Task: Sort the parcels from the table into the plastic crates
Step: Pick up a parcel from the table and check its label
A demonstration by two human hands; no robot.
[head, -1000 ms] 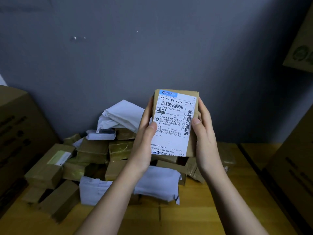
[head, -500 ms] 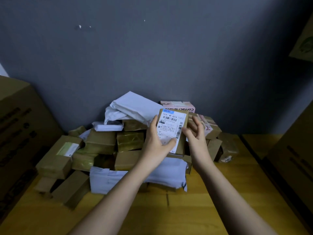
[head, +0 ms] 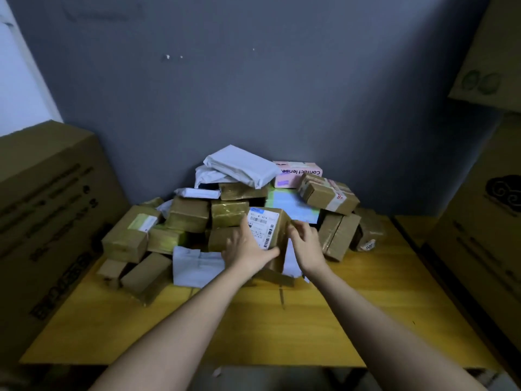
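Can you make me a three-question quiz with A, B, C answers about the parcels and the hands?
1. Where is the pink cardboard box?
A. back of the pile, by the grey wall
B. on the floor
C. in a hand

2. What colour is the wooden table?
A. black
B. yellow
C. white

3. What is the left hand doing?
A. pointing at the ceiling
B. resting flat on the table
C. holding the brown labelled parcel

Answers: A, it sits behind the other parcels; B, its bare top is yellow; C, its thumb and fingers wrap round the parcel.

Dark grey painted wall (head: 282,94) behind. Large brown cardboard carton (head: 48,221) with black print at left. Two stacked brown cardboard cartons at right: upper (head: 490,57), lower (head: 485,235).
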